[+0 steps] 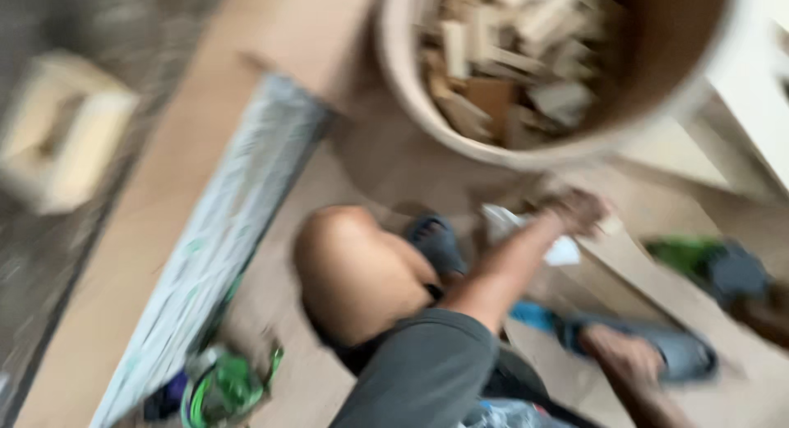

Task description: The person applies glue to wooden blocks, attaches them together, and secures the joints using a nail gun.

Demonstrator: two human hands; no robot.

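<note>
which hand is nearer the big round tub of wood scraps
Left. The left hand reaches out just below the tub; the right hand sits lower, farther away.

- Open floor (164,231) w/ bare strip along left side.
- Big tub (427,108) of wood scraps blocks top centre.
- Long silver roll (230,231) lies diagonal, left of knee (353,272).
- Right edge crowded: green item (682,251), sandalled foot (649,354).

blurred white scrap (526,231) on the floor.
</note>
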